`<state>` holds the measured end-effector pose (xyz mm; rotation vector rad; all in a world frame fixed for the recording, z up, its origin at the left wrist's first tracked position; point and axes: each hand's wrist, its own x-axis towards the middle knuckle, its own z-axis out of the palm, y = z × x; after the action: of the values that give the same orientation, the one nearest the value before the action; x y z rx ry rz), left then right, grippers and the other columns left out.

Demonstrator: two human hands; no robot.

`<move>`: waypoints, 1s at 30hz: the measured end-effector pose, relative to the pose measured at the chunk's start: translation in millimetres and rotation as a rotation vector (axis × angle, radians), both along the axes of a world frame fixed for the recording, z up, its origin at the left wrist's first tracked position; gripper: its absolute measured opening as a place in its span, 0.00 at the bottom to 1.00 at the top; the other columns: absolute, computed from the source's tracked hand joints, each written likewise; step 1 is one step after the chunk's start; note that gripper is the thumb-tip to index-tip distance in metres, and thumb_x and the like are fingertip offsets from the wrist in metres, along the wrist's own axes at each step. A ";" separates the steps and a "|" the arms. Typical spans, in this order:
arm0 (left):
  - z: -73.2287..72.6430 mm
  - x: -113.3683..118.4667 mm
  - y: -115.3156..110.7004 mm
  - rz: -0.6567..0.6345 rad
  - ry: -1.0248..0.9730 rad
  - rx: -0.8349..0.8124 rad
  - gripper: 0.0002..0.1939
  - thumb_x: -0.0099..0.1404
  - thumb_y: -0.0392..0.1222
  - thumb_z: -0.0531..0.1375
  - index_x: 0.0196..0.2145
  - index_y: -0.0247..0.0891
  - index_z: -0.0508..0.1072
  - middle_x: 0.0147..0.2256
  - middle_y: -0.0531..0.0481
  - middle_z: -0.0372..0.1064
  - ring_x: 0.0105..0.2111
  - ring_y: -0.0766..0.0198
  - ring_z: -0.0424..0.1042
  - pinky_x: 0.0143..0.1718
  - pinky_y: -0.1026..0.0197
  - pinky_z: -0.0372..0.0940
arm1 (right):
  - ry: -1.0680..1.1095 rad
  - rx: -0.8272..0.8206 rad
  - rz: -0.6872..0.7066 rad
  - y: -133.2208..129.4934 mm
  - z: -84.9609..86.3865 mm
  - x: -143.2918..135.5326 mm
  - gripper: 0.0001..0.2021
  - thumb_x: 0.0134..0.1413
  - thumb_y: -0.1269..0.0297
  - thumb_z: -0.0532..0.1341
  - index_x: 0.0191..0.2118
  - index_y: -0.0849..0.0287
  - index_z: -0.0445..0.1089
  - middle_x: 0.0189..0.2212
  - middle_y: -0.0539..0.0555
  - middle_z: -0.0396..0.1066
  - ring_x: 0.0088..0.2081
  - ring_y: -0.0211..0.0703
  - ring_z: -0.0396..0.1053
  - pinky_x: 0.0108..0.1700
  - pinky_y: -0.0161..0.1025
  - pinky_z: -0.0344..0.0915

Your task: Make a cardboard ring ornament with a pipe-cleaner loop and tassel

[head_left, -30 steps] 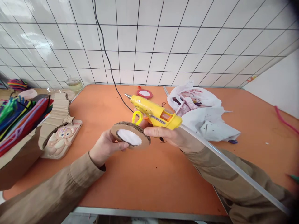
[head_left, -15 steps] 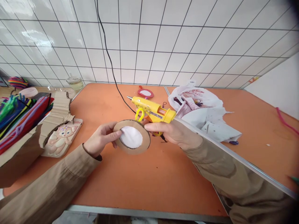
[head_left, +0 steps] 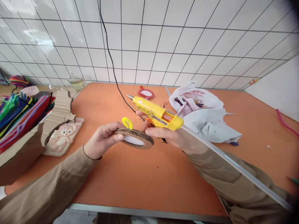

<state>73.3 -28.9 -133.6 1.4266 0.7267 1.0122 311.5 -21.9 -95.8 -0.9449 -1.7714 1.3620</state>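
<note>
My left hand pinches the left edge of a round cardboard ring. White material fills the ring's middle, and a yellow pipe-cleaner loop stands up at its far edge. In my right hand is a yellow hot glue gun, its metal nozzle aimed up and to the left. A long clear glue stick runs out of the gun's back over my right sleeve. My right thumb lies close to the ring's right edge; whether it touches, I cannot tell.
On the orange table a small red ring piece lies at the back. A white plastic bag sits back right. At left are a phone case, torn cardboard and pipe cleaners. A black cord hangs down the wall.
The cardboard ring has tilted so that its thick edge shows, and its yellow loop has swung left and stands clear. The glue gun has shifted slightly right and down.
</note>
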 end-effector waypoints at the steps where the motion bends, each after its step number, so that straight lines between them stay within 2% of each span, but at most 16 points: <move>1: -0.4 -0.6 -0.4 0.009 -0.008 0.021 0.11 0.59 0.48 0.68 0.34 0.37 0.82 0.31 0.45 0.75 0.32 0.58 0.73 0.37 0.58 0.67 | 0.001 -0.007 0.020 0.1 2.9 1.4 0.16 0.52 0.60 0.67 0.47 0.57 0.73 0.29 0.50 0.73 0.28 0.38 0.67 0.28 0.37 0.60; 4: -3.9 -2.5 -1.1 0.021 -0.019 0.069 0.12 0.61 0.48 0.67 0.37 0.38 0.82 0.33 0.44 0.77 0.34 0.56 0.74 0.41 0.56 0.69 | 0.043 0.015 0.103 1.7 7.9 4.1 0.21 0.50 0.61 0.68 0.50 0.58 0.71 0.29 0.51 0.75 0.28 0.39 0.69 0.28 0.38 0.62; 8: -10.8 -2.9 -1.9 0.006 -0.049 0.091 0.10 0.63 0.46 0.66 0.39 0.41 0.83 0.38 0.44 0.79 0.37 0.55 0.76 0.46 0.53 0.69 | 0.046 0.085 0.160 4.4 6.0 5.6 0.18 0.49 0.59 0.69 0.47 0.56 0.74 0.28 0.50 0.75 0.28 0.38 0.69 0.29 0.37 0.65; 11: -12.9 -1.5 -4.0 0.010 -0.057 0.109 0.10 0.63 0.46 0.65 0.41 0.42 0.83 0.36 0.44 0.79 0.36 0.56 0.76 0.44 0.53 0.69 | 0.055 0.107 0.175 5.5 4.0 6.8 0.16 0.50 0.60 0.69 0.46 0.54 0.75 0.28 0.49 0.74 0.28 0.37 0.70 0.30 0.36 0.66; 14: -12.9 -0.7 -7.2 0.090 -0.005 0.157 0.12 0.62 0.50 0.66 0.38 0.39 0.82 0.33 0.44 0.77 0.34 0.56 0.74 0.40 0.56 0.68 | 0.043 0.129 0.195 6.5 3.4 7.2 0.12 0.51 0.61 0.68 0.43 0.54 0.76 0.28 0.49 0.74 0.27 0.37 0.70 0.29 0.36 0.66; 17: -14.8 -1.8 -10.4 0.202 0.048 0.209 0.14 0.61 0.51 0.67 0.36 0.39 0.81 0.31 0.44 0.77 0.31 0.57 0.72 0.38 0.58 0.66 | 0.058 0.127 0.185 5.8 2.9 5.1 0.15 0.50 0.61 0.69 0.45 0.54 0.75 0.28 0.50 0.75 0.28 0.38 0.70 0.29 0.37 0.66; 22: -20.8 -3.4 -14.1 0.336 0.088 0.290 0.13 0.57 0.47 0.70 0.39 0.40 0.79 0.36 0.44 0.78 0.34 0.56 0.75 0.39 0.58 0.67 | 0.078 0.074 0.094 -4.7 4.0 -2.1 0.16 0.49 0.64 0.69 0.46 0.55 0.74 0.29 0.50 0.75 0.30 0.38 0.71 0.31 0.37 0.66; 24: -22.6 -2.6 -13.2 0.349 0.109 0.369 0.11 0.59 0.46 0.69 0.39 0.41 0.78 0.37 0.44 0.79 0.34 0.56 0.76 0.39 0.58 0.68 | 0.067 0.068 0.102 -8.4 4.4 -4.4 0.16 0.49 0.66 0.68 0.46 0.56 0.74 0.29 0.50 0.75 0.30 0.38 0.71 0.31 0.36 0.66; 28: -28.8 -1.1 -7.5 0.329 0.136 0.715 0.11 0.66 0.46 0.62 0.44 0.40 0.73 0.37 0.46 0.78 0.32 0.61 0.76 0.34 0.61 0.70 | 0.067 0.136 0.138 -8.3 0.7 -5.8 0.16 0.47 0.67 0.68 0.45 0.58 0.73 0.28 0.49 0.73 0.28 0.36 0.70 0.29 0.34 0.66; 30: -32.6 -1.3 -5.2 0.349 0.188 0.835 0.10 0.69 0.45 0.59 0.46 0.40 0.71 0.37 0.46 0.77 0.31 0.63 0.76 0.32 0.63 0.70 | 0.070 0.151 0.148 -6.0 -2.7 -5.6 0.17 0.48 0.67 0.68 0.46 0.58 0.72 0.28 0.49 0.74 0.28 0.36 0.70 0.29 0.34 0.67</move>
<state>72.0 -34.0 -166.2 2.1798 0.7361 1.5774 306.0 -27.9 -98.5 -0.6894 -1.8917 1.3132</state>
